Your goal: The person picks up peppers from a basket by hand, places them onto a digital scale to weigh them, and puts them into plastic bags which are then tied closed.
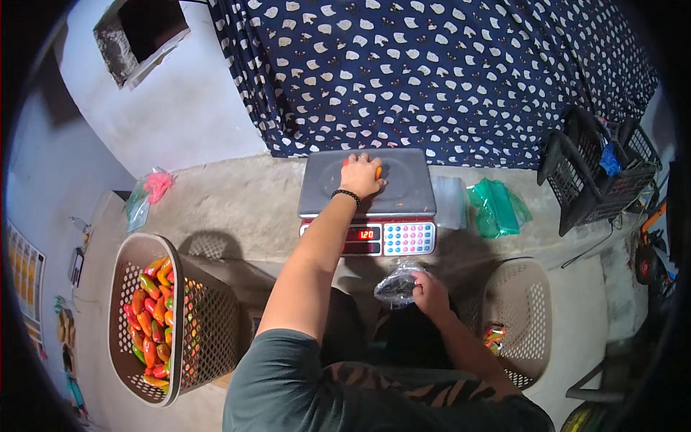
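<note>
My left hand (360,175), with a dark beaded bracelet at the wrist, is over the grey platform of a digital scale (405,183). Red and orange peppers (379,173) show at the edges of its fingers, largely hidden under the hand. The scale's red display is lit. Below the scale, my right hand (430,294) grips a clear plastic bag (398,285) by its side. A tall tan perforated basket (208,324) at the left holds many red, orange and green peppers (151,318). Another tan basket (521,302) at the right has a few peppers (494,337) low inside.
Clear plastic bags (449,201) and green plastic bags (496,208) lie right of the scale on the concrete ledge (237,197). A black plastic crate (599,173) stands farther right. Pink and clear bags (156,186) lie at the left. A patterned curtain (410,81) hangs behind.
</note>
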Tool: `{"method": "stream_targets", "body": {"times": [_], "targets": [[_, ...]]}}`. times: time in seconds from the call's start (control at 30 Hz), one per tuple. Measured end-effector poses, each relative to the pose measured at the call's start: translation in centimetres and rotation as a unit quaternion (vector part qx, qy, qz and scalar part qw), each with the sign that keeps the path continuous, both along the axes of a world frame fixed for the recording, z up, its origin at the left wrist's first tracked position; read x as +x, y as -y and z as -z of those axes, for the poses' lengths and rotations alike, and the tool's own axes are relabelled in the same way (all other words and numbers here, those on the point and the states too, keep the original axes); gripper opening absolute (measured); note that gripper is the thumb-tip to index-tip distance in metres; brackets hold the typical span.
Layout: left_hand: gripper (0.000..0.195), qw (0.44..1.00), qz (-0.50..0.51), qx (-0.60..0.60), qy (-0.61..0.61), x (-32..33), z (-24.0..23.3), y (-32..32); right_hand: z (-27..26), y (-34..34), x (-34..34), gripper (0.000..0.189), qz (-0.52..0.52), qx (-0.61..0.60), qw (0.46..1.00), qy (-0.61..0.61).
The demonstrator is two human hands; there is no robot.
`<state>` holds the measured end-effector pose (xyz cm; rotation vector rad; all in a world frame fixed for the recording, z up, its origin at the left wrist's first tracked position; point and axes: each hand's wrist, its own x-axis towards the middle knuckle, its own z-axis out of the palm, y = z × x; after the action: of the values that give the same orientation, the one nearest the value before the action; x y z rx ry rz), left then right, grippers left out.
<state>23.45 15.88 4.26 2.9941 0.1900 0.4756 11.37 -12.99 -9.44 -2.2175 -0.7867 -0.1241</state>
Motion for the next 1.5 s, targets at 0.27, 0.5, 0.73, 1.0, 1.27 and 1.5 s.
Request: {"method": "stream_targets", "body": {"times": [0.27,0.5,0.73,1.0,1.27,1.5], "targets": [[0.069,0.996,0.029,0.068,-0.057,-1.8,0.3,-1.0,-0.5,-0.4,-0.5,0.033,0.006,0.013,1.000,-0.019],[0.070,0.986,0.114,0.120,0.027,-3.5,0.3,-0.8,-0.5,-0.2,-0.3,0.032,0.002,0.025,1.000,-0.009],[0.074,0.981,0.117,0.146,0.052,-4.3,1.5,-0.7,-0.7,-0.3,-0.5,0.032,0.004,0.018,1.000,-0.022],[0.078,0.985,0.107,0.072,0.118,-6.1,0.6,-2.6,-0.4,-0.3,-0.2,0.033,-0.002,0.005,1.000,-0.027],[0.081,0.991,0.101,0.085,0.029,-8.7,2.5,-3.9,-0.9,-0.4,-0.4,0.034,0.010,-0.015,0.998,-0.056],[0.066,0.988,0.120,0.093,0.032,-8.9,1.8,-3.4,-0.5,-0.2,-0.1,0.033,0.005,-0.021,0.999,-0.048]]}}
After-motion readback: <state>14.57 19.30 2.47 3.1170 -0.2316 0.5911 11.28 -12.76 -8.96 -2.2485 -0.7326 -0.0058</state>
